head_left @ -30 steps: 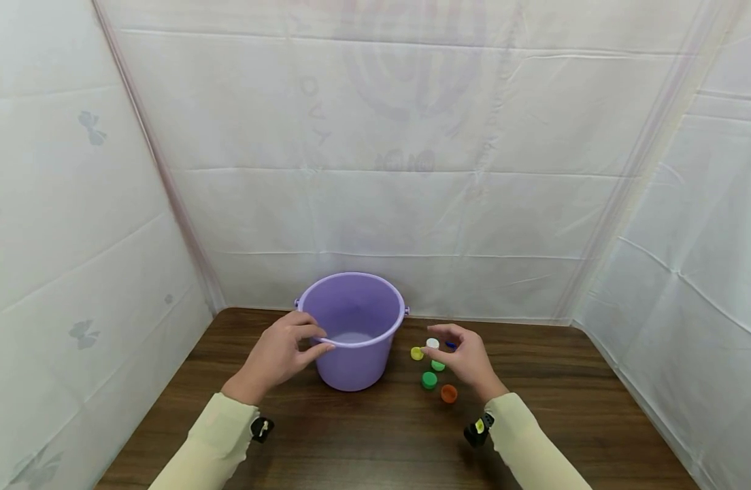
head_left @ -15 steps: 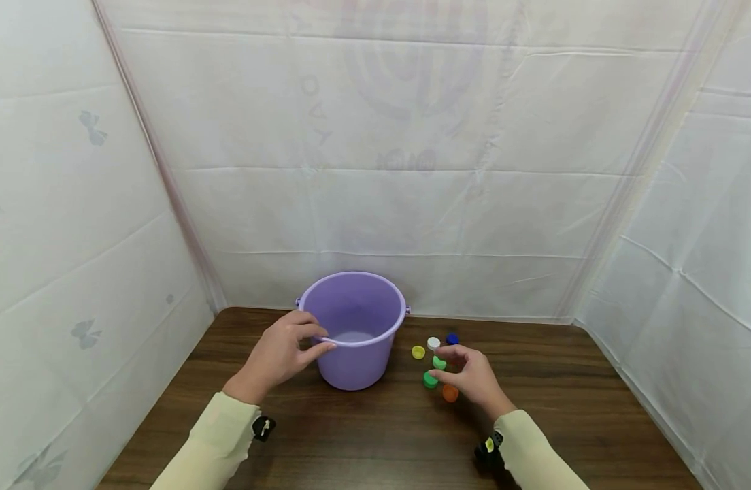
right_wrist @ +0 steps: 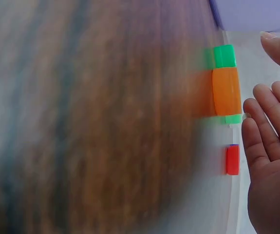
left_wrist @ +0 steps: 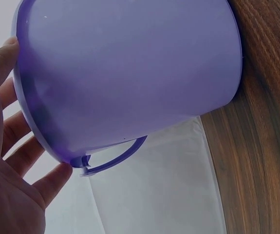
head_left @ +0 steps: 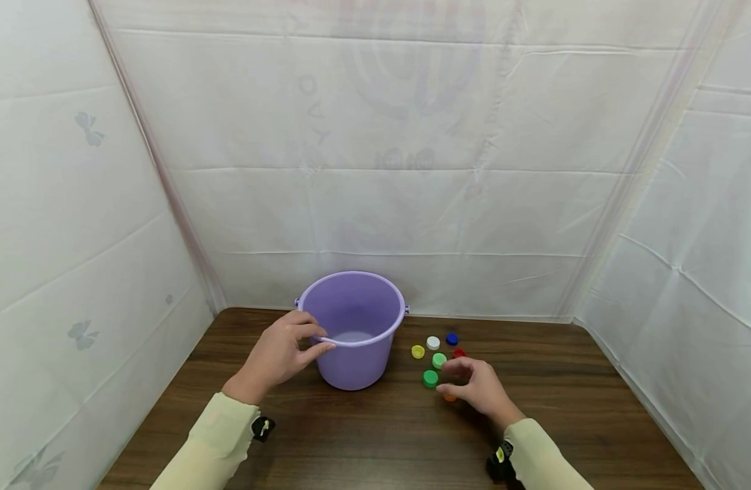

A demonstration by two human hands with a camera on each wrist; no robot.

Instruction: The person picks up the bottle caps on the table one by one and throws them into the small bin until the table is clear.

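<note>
A purple bucket [head_left: 354, 367] stands upright on the table. My left hand [head_left: 279, 350] pinches its near-left rim; in the left wrist view the thumb [left_wrist: 1, 61] lies on the outer side and the fingers reach over the rim. To the right of the bucket, my right hand [head_left: 478, 388] hovers over an orange bottle cap [head_left: 449, 398] and partly hides it. Its thumb and fingers are spread, with nothing between them in the right wrist view. Close by lie a green cap [head_left: 430, 378], a light green cap [head_left: 439, 361] and a red cap [head_left: 459, 352].
Farther back are a yellow cap [head_left: 418, 352], a white cap [head_left: 433, 342] and a blue cap [head_left: 452, 338]. The brown wooden table [head_left: 363, 449] is bounded by a white sheet [head_left: 375, 211] behind and at both sides. The bucket's handle [left_wrist: 118, 158] hangs down.
My right hand has moved nearer and to the right, from beside the yellow and white caps to above the orange one, uncovering the blue and red caps. My left hand stays on the rim.
</note>
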